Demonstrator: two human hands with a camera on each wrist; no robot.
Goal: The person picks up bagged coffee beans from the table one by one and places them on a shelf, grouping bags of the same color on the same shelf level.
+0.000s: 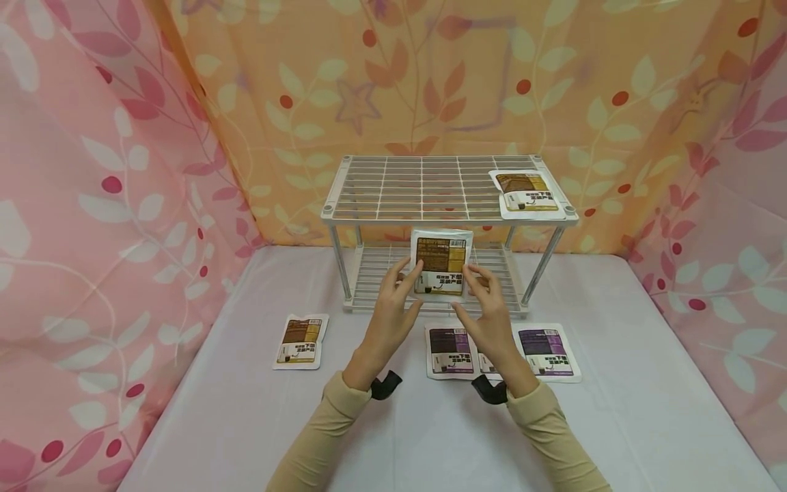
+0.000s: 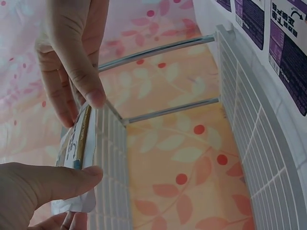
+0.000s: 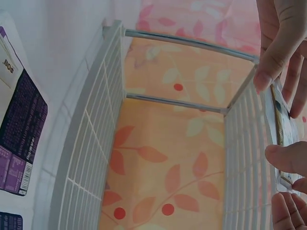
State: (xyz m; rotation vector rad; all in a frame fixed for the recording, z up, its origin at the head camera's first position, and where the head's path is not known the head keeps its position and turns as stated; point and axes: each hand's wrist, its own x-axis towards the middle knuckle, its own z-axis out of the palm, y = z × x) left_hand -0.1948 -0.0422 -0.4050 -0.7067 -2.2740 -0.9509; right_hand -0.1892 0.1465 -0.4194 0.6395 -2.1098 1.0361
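Both hands hold a flat white packet with a brown and gold label (image 1: 439, 273) upright in front of the wire rack (image 1: 393, 221). Its left edge is pinched by the left hand (image 1: 389, 307), while the right hand (image 1: 494, 314) grips the opposite edge. In the left wrist view the packet (image 2: 86, 203) appears nearly edge-on, with thumbs on its near face and fingers behind. Edge-on again in the right wrist view, the packet (image 3: 282, 124) overlaps the rack's upper shelf. Below the right hand lie purple-labelled packets (image 1: 451, 352), partly hidden by that hand.
Another brown-labelled packet (image 1: 527, 195) lies on the right end of the rack's top shelf. A similar one (image 1: 301, 342) lies on the white tabletop (image 1: 246, 424) at left. Patterned curtains (image 1: 277, 82) enclose the table at the back and both sides.
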